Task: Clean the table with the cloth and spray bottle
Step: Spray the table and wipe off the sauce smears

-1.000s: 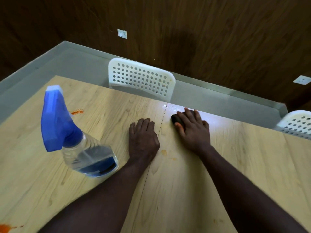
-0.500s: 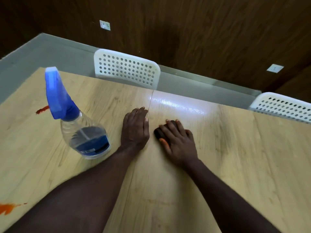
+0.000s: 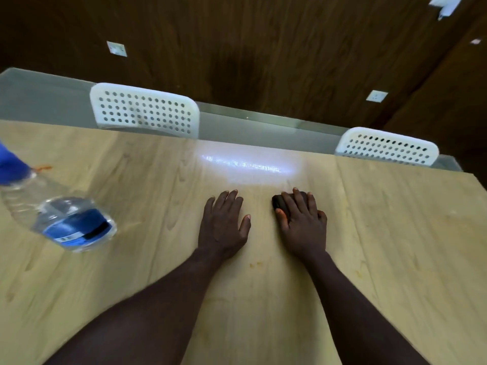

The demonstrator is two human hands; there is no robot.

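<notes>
The left hand [image 3: 224, 225] lies flat on the wooden table [image 3: 395, 233], fingers straight, holding nothing. Just beside it, the right hand [image 3: 301, 225] presses a dark cloth [image 3: 278, 204] under straight fingers. Open tabletop runs rightward to the edge. The spray bottle [image 3: 66, 219] stands well to the left, its blue label too blurred to read.

The spray bottle [image 3: 69, 224] is blurred, its blue head cut by the left edge. The dark cloth [image 3: 278, 203], seemingly wadded, hides mostly under the right hand [image 3: 303, 227].
</notes>
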